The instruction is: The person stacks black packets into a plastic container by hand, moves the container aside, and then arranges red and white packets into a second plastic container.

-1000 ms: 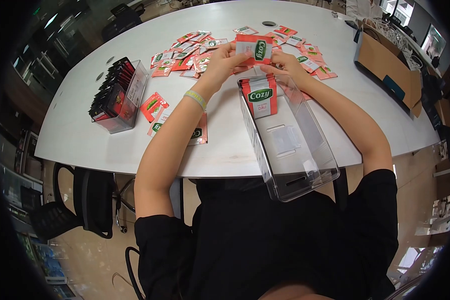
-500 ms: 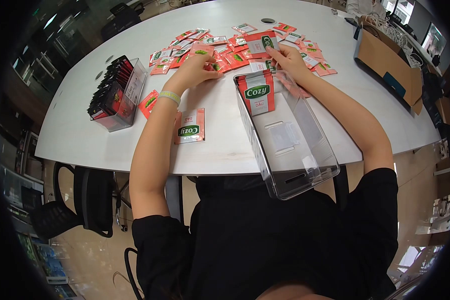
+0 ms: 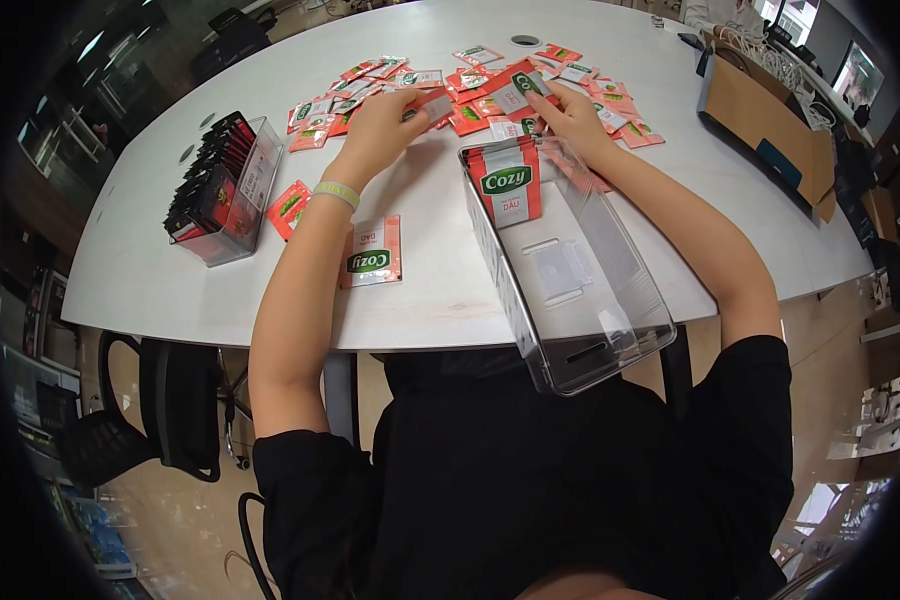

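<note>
Between the thumb and fingers of my left hand [image 3: 388, 130] is a red-and-white sachet [image 3: 432, 106], tilted above the table. My right hand [image 3: 575, 125] pinches another Cozy sachet [image 3: 511, 92], its red end pointing up and its printed side towards me. Just below that hand stands a clear plastic box [image 3: 580, 290], its near end jutting past the table edge. Several Cozy sachets [image 3: 511, 193] stand upright together at the box's far end. One flat sachet [image 3: 372, 250] lies beside my left forearm, and a red one [image 3: 289, 208] lies left of it.
Many loose sachets [image 3: 320, 112] are strewn behind both hands. At the left stands a clear box [image 3: 232, 250] filled with dark sachets. A cardboard box [image 3: 770, 140] with white cables sits at the right, where another person's white sleeve shows behind. An office chair [image 3: 175, 400] is lower left.
My left hand has lifted a sachet from the pile and tilted it. The sachet in my right hand has turned and moved slightly left. The view has shifted a little.
</note>
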### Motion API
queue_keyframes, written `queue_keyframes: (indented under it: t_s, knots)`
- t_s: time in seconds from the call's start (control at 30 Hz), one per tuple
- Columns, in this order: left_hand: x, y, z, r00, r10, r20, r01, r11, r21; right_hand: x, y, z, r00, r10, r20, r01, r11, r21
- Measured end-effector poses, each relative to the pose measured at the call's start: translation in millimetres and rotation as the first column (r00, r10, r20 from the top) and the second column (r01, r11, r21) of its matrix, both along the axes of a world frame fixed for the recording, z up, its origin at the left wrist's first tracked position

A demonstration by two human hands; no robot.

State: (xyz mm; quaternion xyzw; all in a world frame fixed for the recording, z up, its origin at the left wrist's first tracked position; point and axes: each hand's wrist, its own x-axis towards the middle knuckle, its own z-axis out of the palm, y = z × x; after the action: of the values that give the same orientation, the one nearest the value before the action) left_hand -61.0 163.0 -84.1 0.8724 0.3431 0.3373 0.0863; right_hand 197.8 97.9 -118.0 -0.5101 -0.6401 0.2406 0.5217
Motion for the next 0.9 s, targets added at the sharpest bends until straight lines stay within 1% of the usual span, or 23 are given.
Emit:
queue_keyframes:
  t_s: [0.03, 0.07, 0.1, 0.13, 0.2, 0.23, 0.27, 0.33, 0.37, 0.4, 0.43, 0.47, 0.5, 0.53, 0.57, 0.6, 0.63, 0.7, 0.73, 0.77, 0.83, 0.87, 0.9]
  knots:
    - [2, 3, -1, 1.000, 0.002, 0.006, -0.002, 1.000, 0.002, 1, 0, 0, 1.000, 0.003, -0.002, -0.003, 1.000, -0.002]
    - [5, 5, -2, 0.990, -0.040, 0.136, 0.067, 0.977, -0.201, 1, 1, 0, 1.000, 0.006, -0.006, -0.006, 1.000, -0.004]
    - [8, 6, -2, 0.962, -0.056, 0.268, 0.159, 0.910, -0.383, 0, -1, 0, 1.000, 0.007, -0.003, -0.007, 1.000, -0.003]
    - [11, 5, -4, 0.962, -0.057, 0.269, 0.161, 0.910, -0.381, -1, -2, 0, 1.000, -0.008, -0.014, 0.008, 1.000, 0.008]
    - [18, -2, -11, 0.895, -0.138, 0.424, 0.391, 0.698, -0.599, -3, -3, 1, 0.999, -0.028, -0.024, 0.029, 0.999, 0.018]
    - [21, -20, -4, 0.891, -0.115, 0.439, 0.400, 0.653, -0.643, -3, -3, 2, 1.000, -0.025, -0.014, 0.026, 0.999, 0.031]
    - [22, -24, -3, 0.889, -0.121, 0.441, 0.407, 0.650, -0.642, -2, -4, 3, 1.000, -0.024, -0.003, 0.024, 0.999, 0.043]
    - [24, -25, -3, 0.923, -0.211, 0.322, 0.374, 0.690, -0.619, -4, -4, 3, 1.000, -0.028, -0.002, 0.029, 0.998, 0.064]
    - [25, -14, -18, 0.892, -0.263, 0.367, 0.439, 0.696, -0.568, -6, -5, 3, 0.998, 0.005, -0.065, -0.001, 0.998, 0.059]
    - [24, -18, -16, 0.913, -0.254, 0.320, 0.395, 0.749, -0.533, -7, -6, 4, 0.992, 0.031, -0.123, -0.024, 0.998, 0.059]
    - [24, -24, -16, 0.927, -0.251, 0.279, 0.362, 0.795, -0.487, -7, -4, 2, 0.993, 0.059, -0.105, -0.050, 0.995, 0.091]
    - [25, -17, -26, 0.897, -0.308, 0.318, 0.431, 0.772, -0.467, -6, -1, -1, 0.994, 0.078, -0.082, -0.068, 0.991, 0.119]
    - [29, -9, -38, 0.858, -0.368, 0.357, 0.503, 0.742, -0.443, -5, -3, -1, 0.995, 0.083, -0.063, -0.077, 0.993, 0.093]
    - [30, -21, -28, 0.906, -0.351, 0.236, 0.420, 0.803, -0.423, -5, -3, -1, 0.995, 0.087, -0.049, -0.084, 0.994, 0.064]
    - [28, -31, -19, 0.942, -0.316, 0.110, 0.334, 0.859, -0.388, -4, 3, -7, 0.997, 0.073, 0.027, -0.077, 0.979, 0.189]
    - [28, -21, -31, 0.922, -0.359, 0.146, 0.388, 0.859, -0.334, -1, 8, -10, 0.993, 0.058, 0.103, -0.087, 0.947, 0.309]
    - [29, -17, -36, 0.931, -0.330, 0.156, 0.363, 0.880, -0.306, -1, 7, -6, 0.993, 0.031, 0.115, -0.065, 0.947, 0.313]
    - [33, -20, -37, 0.938, -0.302, 0.168, 0.339, 0.898, -0.279, -6, 0, -2, 0.995, 0.072, 0.063, -0.087, 0.957, 0.276]
    - [36, -30, -28, 0.948, -0.241, 0.208, 0.306, 0.873, -0.379, -7, -4, 1, 0.996, 0.066, 0.067, -0.082, 0.957, 0.278]
    - [38, -34, -22, 0.955, -0.173, 0.242, 0.272, 0.837, -0.475, -9, -6, 4, 0.997, 0.064, 0.031, -0.069, 0.972, 0.224]
    - [38, -31, -24, 0.950, -0.188, 0.249, 0.281, 0.863, -0.419, -11, -8, 7, 0.998, 0.053, -0.025, -0.049, 0.986, 0.158]
    - [37, -31, -27, 0.947, -0.203, 0.248, 0.286, 0.885, -0.368, -11, -11, 7, 0.998, 0.050, -0.026, -0.046, 0.987, 0.154]
    - [36, -30, -26, 0.946, -0.203, 0.252, 0.288, 0.884, -0.368, -10, -15, 13, 0.999, 0.053, -0.010, -0.051, 0.992, 0.114]
